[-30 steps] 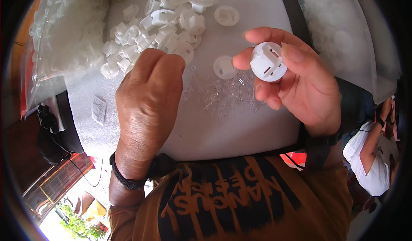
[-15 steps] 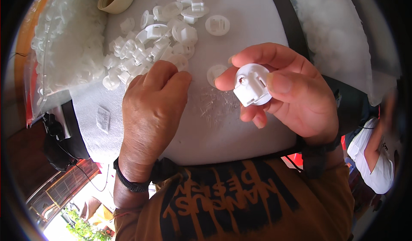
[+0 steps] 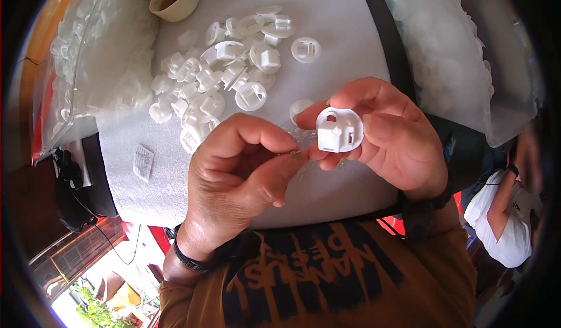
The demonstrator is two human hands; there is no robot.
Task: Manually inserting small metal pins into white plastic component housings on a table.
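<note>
White slotted housing (image 3: 339, 130), round flange with a boxy body, is in my right hand (image 3: 397, 144), above the pale padded tabletop (image 3: 158, 196). Right grip: thumb on the flange edge, fingers curled behind and around it.

Change in the last second: left hand (image 3: 242, 179) was knuckles-up, fingertips down by the loose parts. Now it's rolled over beside the housing, thumb and index pinching a thin sliver (image 3: 300, 153). Too fine to tell what exactly. Housing also turned; its slots now face more upward. My read: pick-up done, the two pieces are side by side, not joined.

Small clear bits (image 3: 304, 135) lie on the tabletop under and between my hands, mostly hidden. One white disc (image 3: 300, 110) is partly behind the right fingers. Another slotted disc (image 3: 306, 50) lies alone farther out, right of the heap of white housings (image 3: 229, 50).

Containers: cream round cup (image 3: 182, 12) past the heap, brownish inside, contents unclear. Left clear bag (image 3: 87, 71): packed with whitish plastic pieces. Right clear bag (image 3: 502, 109): whitish pieces too, blurrier. Small printed slip (image 3: 143, 163) lies left of my left hand.
</note>
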